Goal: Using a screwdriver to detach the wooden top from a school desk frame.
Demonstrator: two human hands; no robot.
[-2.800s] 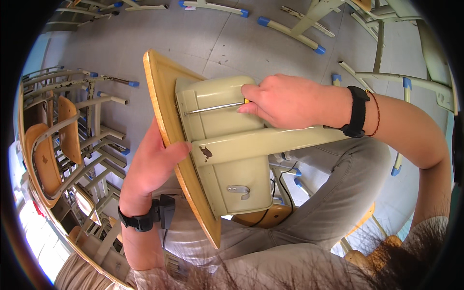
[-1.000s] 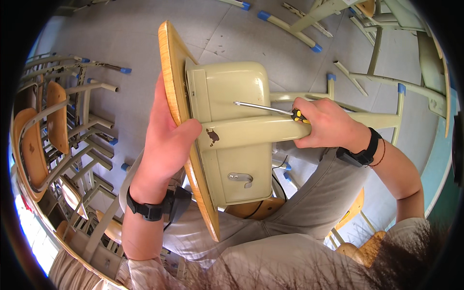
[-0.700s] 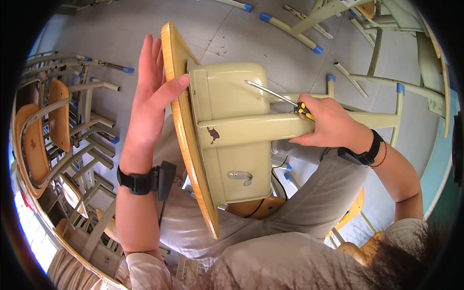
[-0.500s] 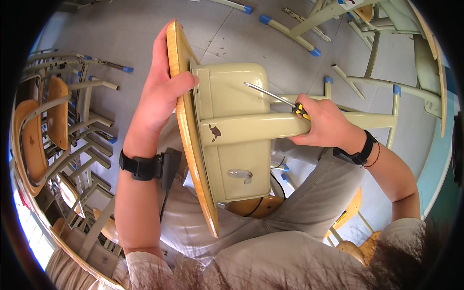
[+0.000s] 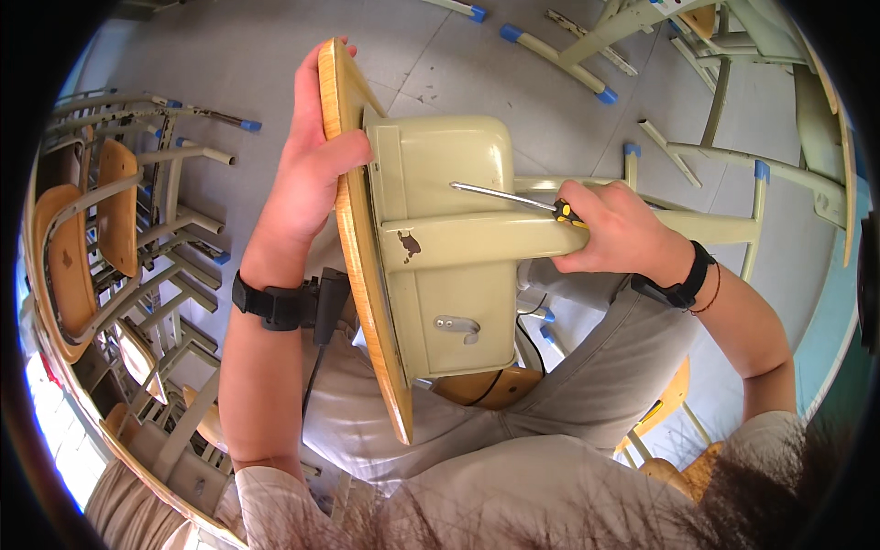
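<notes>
Head: left hand (image 5: 312, 179) holds wood-grained desktop (image 5: 365, 284), right hand (image 5: 621, 229) slim screwdriver (image 5: 522, 201).

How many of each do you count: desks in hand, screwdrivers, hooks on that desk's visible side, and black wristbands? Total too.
Desk: 1
Screwdriver: 1, in the right hand
Hook: 1
Black wristbands: 2, one on each arm
Total: 5

Since 2.8 seconds ago, the left hand (image 5: 307, 179) has moved along the wooden desktop (image 5: 356, 243) away from the desk leg (image 5: 486, 242), and the right hand (image 5: 625, 234) onto that leg, drawing the screwdriver (image 5: 509, 197) away from the desktop.
</notes>
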